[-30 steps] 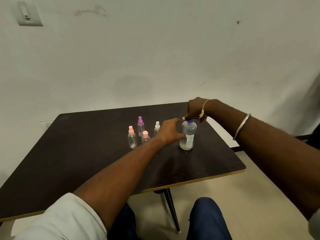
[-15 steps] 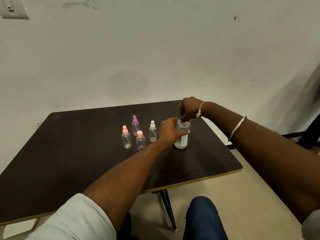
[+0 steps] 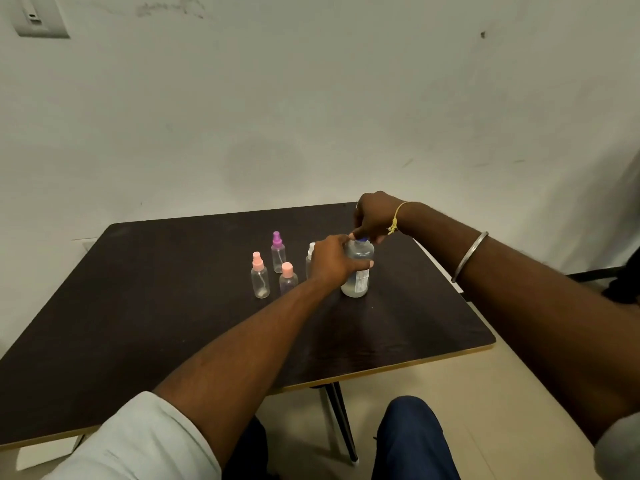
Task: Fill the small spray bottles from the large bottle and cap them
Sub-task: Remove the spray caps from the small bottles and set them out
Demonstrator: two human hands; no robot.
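On dark table (image 3: pixel 138 323), right of centre: large bottle (image 3: pixel 358 277) upright, clear liquid inside. Left hand (image 3: pixel 329 261) wrapped round its body. Right hand (image 3: pixel 372 216) above it, fingers curled on blue cap (image 3: pixel 362 240). Just left, standing, all capped:
- tall pink-capped spray bottle (image 3: pixel 260 278)
- purple-capped spray bottle (image 3: pixel 278 254)
- short pink-capped bottle (image 3: pixel 288 278)
- white-capped spray bottle (image 3: pixel 310 259), partly hidden behind left hand

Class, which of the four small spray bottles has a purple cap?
The rearmost small bottle, nearest the wall. The tall pink-capped bottle and short pink-capped bottle stand in front; the white-capped bottle is half hidden.
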